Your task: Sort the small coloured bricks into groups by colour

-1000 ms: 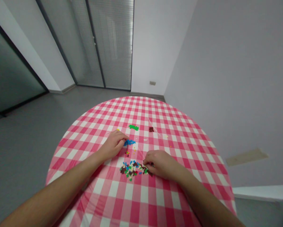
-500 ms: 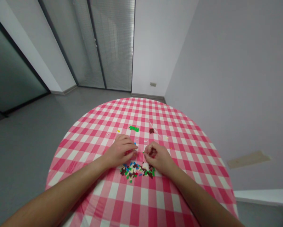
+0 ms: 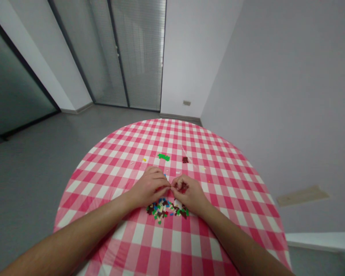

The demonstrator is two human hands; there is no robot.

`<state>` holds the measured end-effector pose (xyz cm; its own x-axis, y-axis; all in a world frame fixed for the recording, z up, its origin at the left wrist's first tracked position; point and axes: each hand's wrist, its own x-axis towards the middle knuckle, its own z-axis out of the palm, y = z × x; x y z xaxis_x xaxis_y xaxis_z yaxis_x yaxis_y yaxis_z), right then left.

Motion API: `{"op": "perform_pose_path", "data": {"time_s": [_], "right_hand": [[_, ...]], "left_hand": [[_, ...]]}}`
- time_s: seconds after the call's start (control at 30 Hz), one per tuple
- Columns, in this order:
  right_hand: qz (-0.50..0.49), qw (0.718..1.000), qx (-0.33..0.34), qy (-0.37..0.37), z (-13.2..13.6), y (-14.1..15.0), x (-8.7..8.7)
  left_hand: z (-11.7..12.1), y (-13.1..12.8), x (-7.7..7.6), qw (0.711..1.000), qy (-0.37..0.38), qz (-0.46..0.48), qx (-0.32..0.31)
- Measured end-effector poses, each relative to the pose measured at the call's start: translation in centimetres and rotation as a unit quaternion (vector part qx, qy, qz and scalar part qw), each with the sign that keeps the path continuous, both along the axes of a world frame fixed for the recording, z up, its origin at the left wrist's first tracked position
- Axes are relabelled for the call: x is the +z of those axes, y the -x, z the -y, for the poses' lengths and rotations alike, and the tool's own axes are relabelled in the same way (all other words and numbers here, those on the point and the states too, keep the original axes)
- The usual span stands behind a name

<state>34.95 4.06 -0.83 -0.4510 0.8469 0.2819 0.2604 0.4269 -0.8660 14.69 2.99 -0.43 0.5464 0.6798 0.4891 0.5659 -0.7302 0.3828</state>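
Note:
Just beyond a pile of small mixed building bricks (image 3: 162,210), my two hands meet at the fingertips. My left hand (image 3: 153,186) has thumb and fingers pressed together; whatever is in that pinch is too small to make out. My right hand (image 3: 191,193) pinches from the other side with curled fingers. A small green brick showed at its fingertips a moment ago, and the fingers now cover it. The pile lies under and in front of both hands, in brown, green, white, blue and red pieces.
Beyond my hands lie a green cluster of bricks (image 3: 164,157), a dark brown cluster (image 3: 185,160) and a small yellow piece (image 3: 144,160). A red-and-white checked cloth (image 3: 172,134) covers the round table. A wall stands close on the right.
My hands have come together: a gap lay between the fingertips before, and now they touch. The green brick in my right fingers is now covered. The pile and the clusters stay put.

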Motion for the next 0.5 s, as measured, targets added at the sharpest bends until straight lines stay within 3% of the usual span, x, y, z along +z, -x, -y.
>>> {"op": "perform_pose_path", "data": {"time_s": [0.13, 0.3, 0.4, 0.5], "right_hand": [[-0.012, 1.000, -0.007, 0.012, -0.3, -0.2, 0.1], [0.001, 0.998, -0.068, 0.002, -1.0, -1.0, -0.1], [0.052, 0.997, -0.059, -0.020, -1.2, -1.5, -0.1], [0.142, 0.988, -0.027, -0.051, -1.1, -1.9, 0.3]], "left_hand": [[-0.6, 0.5, -0.1, 1.000, 0.008, -0.007, 0.028], [-2.8, 2.4, -0.5, 0.984, 0.009, 0.009, 0.178], [-3.9, 3.4, -1.0, 0.970, 0.028, -0.013, 0.242], [-4.4, 3.7, -1.4, 0.963, 0.056, -0.047, 0.259]]}}
